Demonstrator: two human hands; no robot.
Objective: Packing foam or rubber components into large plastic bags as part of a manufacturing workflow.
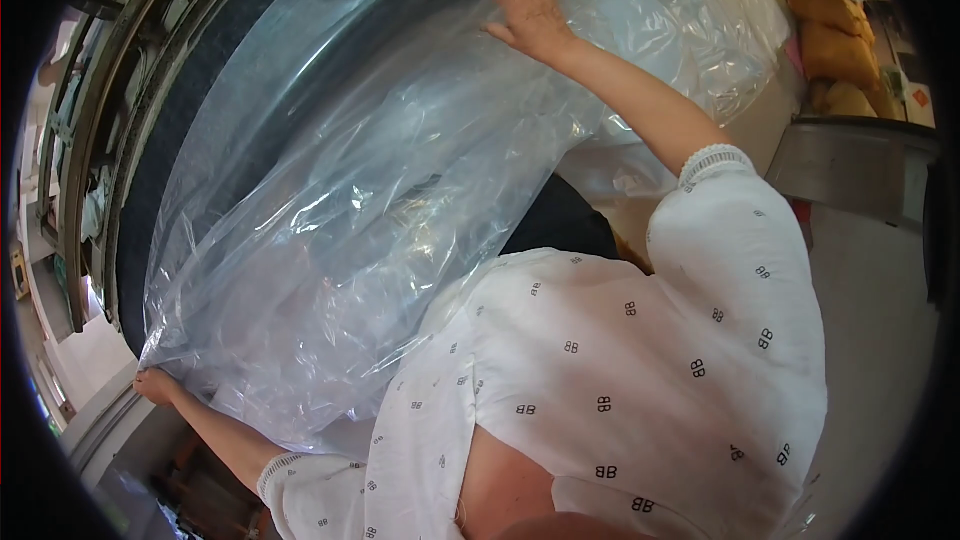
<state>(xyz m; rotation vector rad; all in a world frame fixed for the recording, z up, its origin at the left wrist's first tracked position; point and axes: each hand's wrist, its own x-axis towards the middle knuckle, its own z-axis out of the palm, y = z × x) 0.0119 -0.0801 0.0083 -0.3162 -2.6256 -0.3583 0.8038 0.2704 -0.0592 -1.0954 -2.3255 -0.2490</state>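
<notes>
A large clear plastic sheet (330,230) spreads over a dark work surface (255,70) and hangs down in wrinkled folds in front of my body. At the far left, my left hand (153,386) is closed on a bunched corner of the sheet, drawing its edge taut. My right hand (528,15) is over the sheet's upper right part, fingers spread and bent, palm down. Whether its fingertips press on the plastic is hard to tell. Past my right hand, more crumpled plastic (720,40) lies heaped.
A metal rail frame (115,130) runs along the far left side of the work surface. Yellow-brown bundles (838,35) are stacked at the upper right. Below them stands a grey metal cabinet (850,165) on a pale floor (880,310).
</notes>
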